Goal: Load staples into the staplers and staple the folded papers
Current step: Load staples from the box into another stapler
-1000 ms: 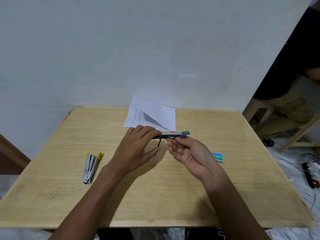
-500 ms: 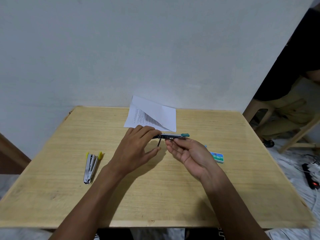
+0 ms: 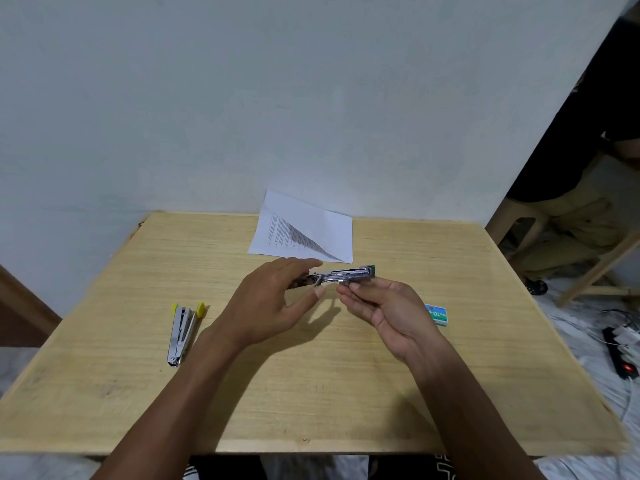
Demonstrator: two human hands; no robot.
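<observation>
You are holding the green-tipped stapler (image 3: 346,274) above the middle of the table (image 3: 138,375). Your left hand (image 3: 273,303) is pinching its left end and your right hand (image 3: 388,306) is pinching its right part with the fingertips. I judge you are loading it. The yellow-tipped stapler (image 3: 183,329), the staple box (image 3: 437,315) and the folded paper (image 3: 311,230) are lying apart, so the stapling is remaining.

The left hand (image 3: 273,306) and the right hand (image 3: 384,308) lead back along bare forearms, unsleeved to the frame's bottom edge. At bottom centre, dark clothing (image 3: 408,467) with a white pattern shows.
</observation>
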